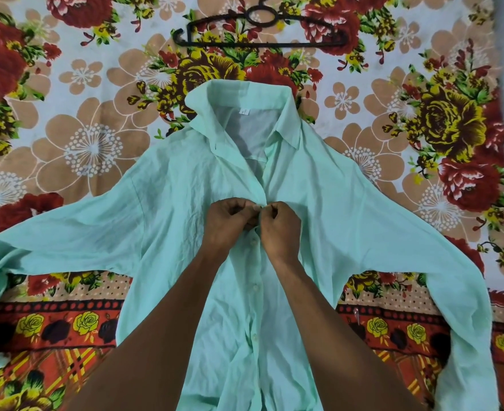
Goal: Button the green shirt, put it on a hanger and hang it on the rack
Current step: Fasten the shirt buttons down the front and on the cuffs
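Green shirt (185, 185) flat at center on floral bedsheet (75, 84). Left hand (230, 221) and right hand (280, 223) both pinch its placket, fingers curled. Hanger (256, 28) at 12 o'clock, apart.

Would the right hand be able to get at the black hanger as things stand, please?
Probably not right away. The right hand is pinching the green shirt at a button with the left hand. The hanger lies bare on the floral sheet beyond the collar, nothing covering it, so it would have to let go first.
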